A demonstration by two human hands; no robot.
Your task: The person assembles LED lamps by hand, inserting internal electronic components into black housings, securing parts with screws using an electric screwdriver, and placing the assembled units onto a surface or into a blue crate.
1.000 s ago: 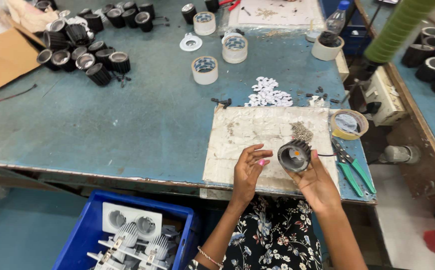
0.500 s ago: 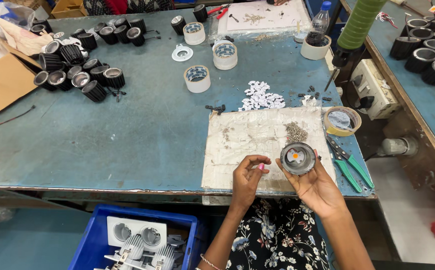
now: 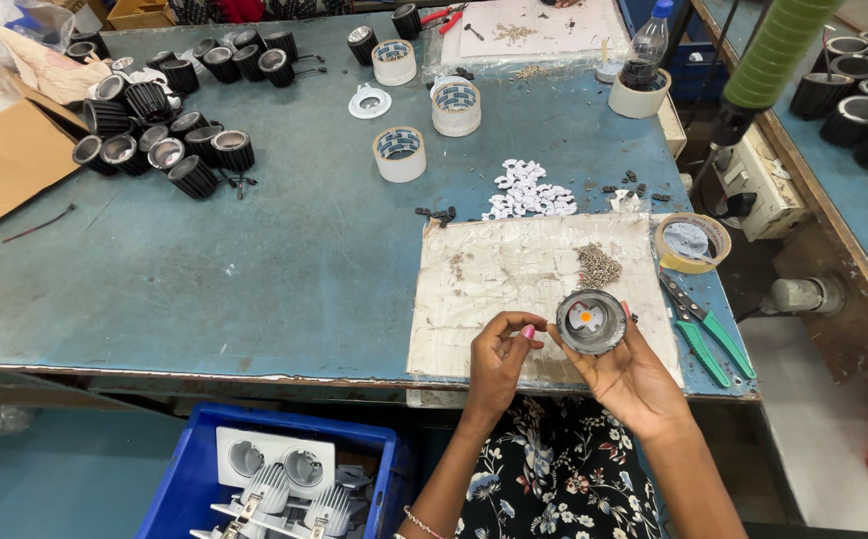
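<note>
My right hand (image 3: 631, 377) cradles a round black lamp housing (image 3: 591, 321) with an orange-centred disc inside, held face up over the worn white work mat (image 3: 514, 279). My left hand (image 3: 502, 354) sits just left of the housing, fingers pinched together; whether a small part is in them I cannot tell. A small heap of screws (image 3: 599, 265) lies on the mat above the housing. White plastic pieces (image 3: 529, 190) are scattered beyond the mat.
Several black lamp housings (image 3: 170, 120) are clustered at the far left beside a cardboard box (image 3: 0, 160). Tape rolls (image 3: 399, 155) stand mid-table, another tape roll (image 3: 691, 243) and green-handled pliers (image 3: 708, 329) to the right. A blue bin (image 3: 274, 479) of white fixtures sits below the table edge.
The housing has tilted to face upward in my right hand and come slightly nearer. My left hand has closed in towards its left rim.
</note>
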